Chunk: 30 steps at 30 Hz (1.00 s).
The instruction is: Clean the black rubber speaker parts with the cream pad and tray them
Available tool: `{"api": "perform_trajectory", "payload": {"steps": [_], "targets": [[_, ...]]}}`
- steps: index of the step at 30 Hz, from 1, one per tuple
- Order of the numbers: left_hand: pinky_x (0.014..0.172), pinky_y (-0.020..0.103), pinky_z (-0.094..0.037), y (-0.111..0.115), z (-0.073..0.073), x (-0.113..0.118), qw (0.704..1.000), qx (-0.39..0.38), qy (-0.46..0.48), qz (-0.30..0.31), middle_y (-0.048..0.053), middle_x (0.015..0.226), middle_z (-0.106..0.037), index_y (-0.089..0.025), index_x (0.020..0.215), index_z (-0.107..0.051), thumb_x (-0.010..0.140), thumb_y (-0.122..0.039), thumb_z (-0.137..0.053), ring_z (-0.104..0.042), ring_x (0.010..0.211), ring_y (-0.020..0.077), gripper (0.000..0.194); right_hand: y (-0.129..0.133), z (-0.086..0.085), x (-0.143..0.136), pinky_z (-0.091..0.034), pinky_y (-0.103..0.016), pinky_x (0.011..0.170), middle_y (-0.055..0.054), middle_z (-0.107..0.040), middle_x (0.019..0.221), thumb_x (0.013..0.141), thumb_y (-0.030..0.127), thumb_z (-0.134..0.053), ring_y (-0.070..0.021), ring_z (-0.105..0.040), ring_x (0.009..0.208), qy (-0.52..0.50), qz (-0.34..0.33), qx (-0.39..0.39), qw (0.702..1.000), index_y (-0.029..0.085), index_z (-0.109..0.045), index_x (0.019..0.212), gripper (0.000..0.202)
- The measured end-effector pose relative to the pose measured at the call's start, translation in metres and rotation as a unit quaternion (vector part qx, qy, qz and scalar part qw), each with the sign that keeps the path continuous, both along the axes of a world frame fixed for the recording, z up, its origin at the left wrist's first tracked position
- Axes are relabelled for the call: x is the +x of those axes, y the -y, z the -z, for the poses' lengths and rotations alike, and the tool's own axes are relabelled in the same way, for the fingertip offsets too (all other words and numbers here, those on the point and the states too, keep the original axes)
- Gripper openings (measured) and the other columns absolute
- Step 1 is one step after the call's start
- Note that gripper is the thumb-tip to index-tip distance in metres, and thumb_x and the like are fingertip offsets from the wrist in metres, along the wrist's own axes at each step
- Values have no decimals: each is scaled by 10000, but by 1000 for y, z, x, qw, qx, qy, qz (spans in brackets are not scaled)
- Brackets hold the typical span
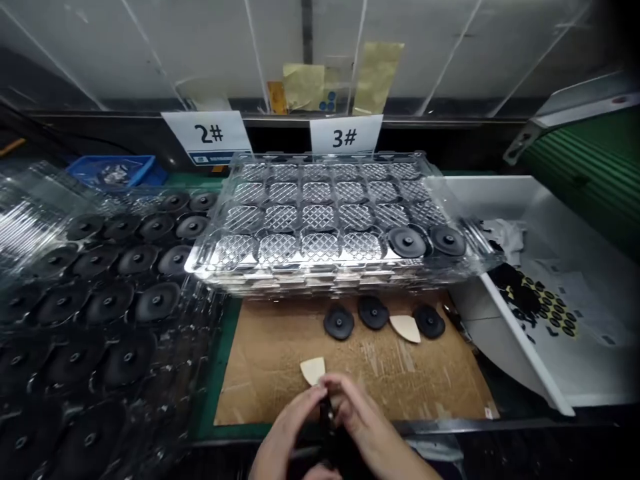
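At the front edge of the cardboard sheet [280, 327], my left hand [293, 430] and my right hand [357, 413] come together with bent fingers. Between them is a small dark piece [327, 417], seen partly edge-on and mostly covered by the fingers, so its kind is unclear. Just beyond my fingertips lies a cream wedge-shaped piece [313, 369]. Farther back on the cardboard are three black discs with central studs, one of them a black disc [339, 323] at the left, and a second cream wedge [406, 328].
Behind the cardboard stands a stack of clear compartment trays [320, 257], two black discs in its front right pockets. Trays filled with black discs [107, 301] occupy the left. At right, a white bin [590, 373] holds small black parts and yellow sheets. A blue box [150, 170] sits back left.
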<state>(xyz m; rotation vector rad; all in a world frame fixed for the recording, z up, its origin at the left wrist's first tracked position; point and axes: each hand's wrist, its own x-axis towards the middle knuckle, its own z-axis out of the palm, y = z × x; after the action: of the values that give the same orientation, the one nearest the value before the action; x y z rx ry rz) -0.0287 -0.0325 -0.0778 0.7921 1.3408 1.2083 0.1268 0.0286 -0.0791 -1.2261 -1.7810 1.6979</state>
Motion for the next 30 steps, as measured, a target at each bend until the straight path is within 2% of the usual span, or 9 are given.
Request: {"api": "perform_trajectory", "payload": {"steps": [2, 4, 7, 11, 19, 22, 25, 28, 30], "targets": [[970, 407, -396, 5, 6, -15, 983, -71, 159, -60, 72, 1151, -637, -319, 1092, -622, 516, -255, -799, -547, 1102, 301, 606, -2, 7, -7, -391, -471, 937, -135, -422, 1289, 864, 518, -394, -278, -468, 1121, 120, 11, 123, 985, 251, -435, 1262, 481], [918, 375, -448, 8, 10, -29, 931, -108, 333, -98, 52, 1150, -639, -334, 1095, -610, 606, -375, -730, -580, 1065, 279, 506, -5, 17, -15, -399, -510, 916, -128, -404, 1305, 837, 387, -507, -308, -452, 1128, 205, -3, 216, 955, 274, -475, 1236, 416], [924, 304, -442, 9, 8, -45, 872, -101, 464, -117, 28, 1146, -648, -333, 1073, -624, 689, -408, -652, -573, 1082, 238, 393, -11, 34, -30, -446, -510, 858, -147, -486, 1208, 825, 260, -508, -316, -493, 1078, 220, -29, 243, 944, 223, -538, 1168, 346], [974, 310, -401, 9, -4, -52, 857, -89, 491, -126, 58, 1226, -597, -299, 1106, -610, 708, -353, -647, -498, 1167, 263, 403, -20, 41, -41, -487, -410, 809, -135, -532, 1087, 880, 221, -403, -234, -571, 933, 201, -33, 243, 948, 171, -557, 1112, 282], [975, 361, -408, 10, -15, -50, 873, -72, 460, -148, 113, 1243, -572, -248, 1152, -574, 715, -307, -648, -495, 1166, 288, 447, -2, 20, -43, -515, -255, 676, -22, -664, 802, 868, 226, -478, -149, -627, 740, 108, -71, 202, 971, 237, -629, 1013, 210], [976, 383, -410, 6, -18, -45, 882, -73, 443, -144, 83, 1208, -598, -273, 1153, -570, 675, -290, -691, -524, 1135, 284, 493, -10, -4, -50, -507, -274, 692, -43, -667, 889, 879, 250, -464, -164, -624, 793, 107, -12, 195, 975, 217, -620, 1001, 202], [980, 383, -406, -2, -25, -35, 896, -68, 416, -139, 64, 1148, -631, -281, 1174, -553, 656, -300, -709, -546, 1106, 262, 541, -21, -48, -64, -465, -310, 807, -54, -606, 1084, 891, 241, -441, -179, -565, 964, 61, 58, 237, 968, 230, -538, 1110, 240], [985, 366, -398, -8, -31, -28, 907, -77, 395, -124, 79, 1140, -630, -247, 1202, -534, 703, -332, -667, -529, 1122, 250, 523, -22, -87, -71, -443, -313, 769, -49, -627, 939, 879, 180, -427, -170, -560, 848, -2, -35, 300, 953, 195, -535, 1101, 248], [966, 375, -416, -10, -33, -25, 909, -78, 391, -118, 73, 1172, -611, -263, 1218, -516, 694, -352, -671, -521, 1129, 263, 553, -21, -99, -71, -433, -279, 698, -33, -623, 843, 875, 154, -419, -151, -549, 758, 7, -125, 282, 951, 181, -554, 1053, 225]]}}
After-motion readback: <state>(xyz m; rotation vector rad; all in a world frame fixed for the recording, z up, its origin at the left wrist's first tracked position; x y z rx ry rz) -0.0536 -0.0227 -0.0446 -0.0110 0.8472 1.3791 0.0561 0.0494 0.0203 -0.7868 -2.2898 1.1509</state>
